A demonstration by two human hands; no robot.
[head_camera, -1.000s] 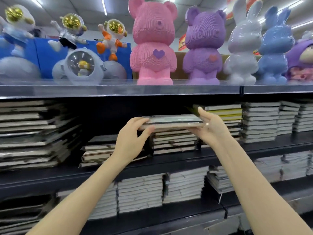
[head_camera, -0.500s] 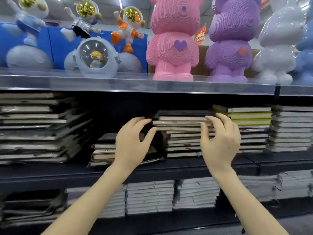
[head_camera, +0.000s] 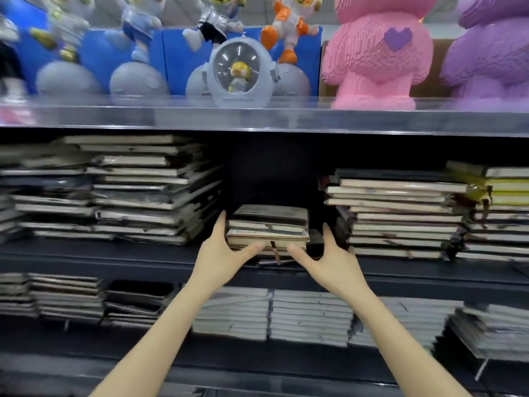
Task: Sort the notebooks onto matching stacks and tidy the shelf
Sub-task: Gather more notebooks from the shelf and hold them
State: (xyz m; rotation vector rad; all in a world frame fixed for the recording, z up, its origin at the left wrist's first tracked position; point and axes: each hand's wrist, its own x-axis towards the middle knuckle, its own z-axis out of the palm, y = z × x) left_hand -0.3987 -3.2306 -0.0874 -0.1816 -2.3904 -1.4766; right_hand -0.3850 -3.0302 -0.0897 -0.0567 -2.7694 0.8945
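Grips wide: left hand and right hand have left the tall pile to their right and now frame the short notebook stack between them, likely squaring it.

A pink brick-built bear with a purple heart on its chest is cut off at the head by the frame's top edge. Just right of it stands a purple brick bear. Left of the pink bear an orange-and-white astronaut leaps above a round, clear-fronted dome holding a small yellow-headed figure. Farther left are a black-and-silver astronaut and a blue-and-white astronaut over a grey globe, with blue boxes behind.
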